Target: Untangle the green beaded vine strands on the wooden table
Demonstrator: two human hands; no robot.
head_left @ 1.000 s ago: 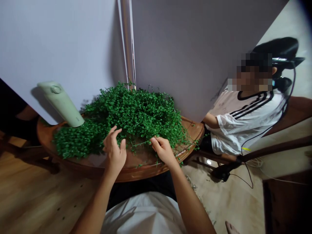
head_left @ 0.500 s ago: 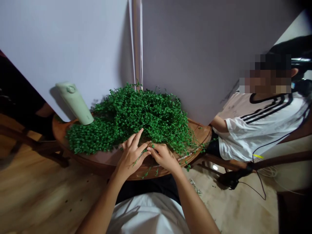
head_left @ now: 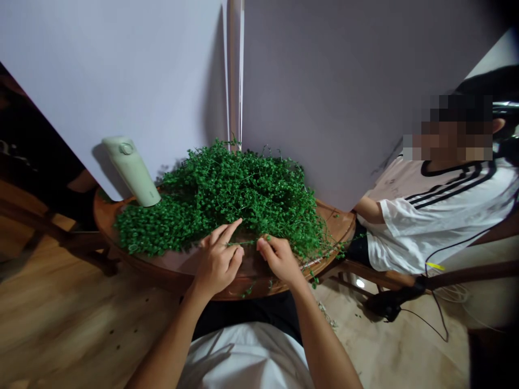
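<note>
A thin green stem (head_left: 249, 242) stretches between my two hands at the front of a round wooden table (head_left: 178, 265). My left hand (head_left: 221, 259) grips its left part near the base of the fingers, with the index and middle fingers pointing forward. Thumb and fingers of my right hand (head_left: 278, 256) pinch the stem's right end. Just beyond both hands lies a large heap of small-leaved green plants (head_left: 251, 189). A lower, denser clump of round green pieces (head_left: 158, 227) joins it on the left.
A pale green bottle (head_left: 133, 173) stands at the table's left. Tall grey panels (head_left: 308, 97) rise behind the heap. A person in a white shirt (head_left: 446, 205) sits at the right, near a wooden chair rail and cables.
My hands have moved apart, and the stem now spans the gap between them. The view has shifted slightly, so the surroundings appear further right.
</note>
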